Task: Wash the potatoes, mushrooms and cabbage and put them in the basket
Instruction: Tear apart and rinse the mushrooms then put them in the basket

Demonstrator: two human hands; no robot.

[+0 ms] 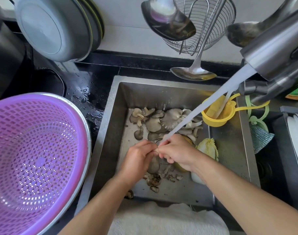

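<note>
Two hands are meeting in the middle of the steel sink [111, 106], right under the water. The left hand [138, 158] is curling its fingers in toward the right hand [175, 150], and the right hand's fingers are bent too, so the fingertips of both hands are touching. They may be pinching a small bit of mushroom between them, but the water and the fingers are hiding it, so I cannot tell for sure. The stream of water [204, 109] is pouring down in a slant from the big metal tap [276, 48] at the upper right and is landing on the right hand's knuckles. The oyster mushrooms [161, 119] are lying wet on the sink floor, most in a grey pile behind the hands and some smaller torn bits just below the hands. The napa cabbage [209, 148] is lying in the sink just beside the right wrist. A yellowish round thing that looks like a potato [179, 167] is peeking out under the right hand. The purple basket [34, 150] is sitting in a metal bowl on the wet black counter [87, 85] left of the sink, and nothing is in it. A small yellow strainer [212, 114] is hanging at the sink's back right corner. Ladles [168, 19] and a wire skimmer [210, 22] are hanging on the wall above. A white towel [161, 219] is lying along the sink's front edge.
</note>
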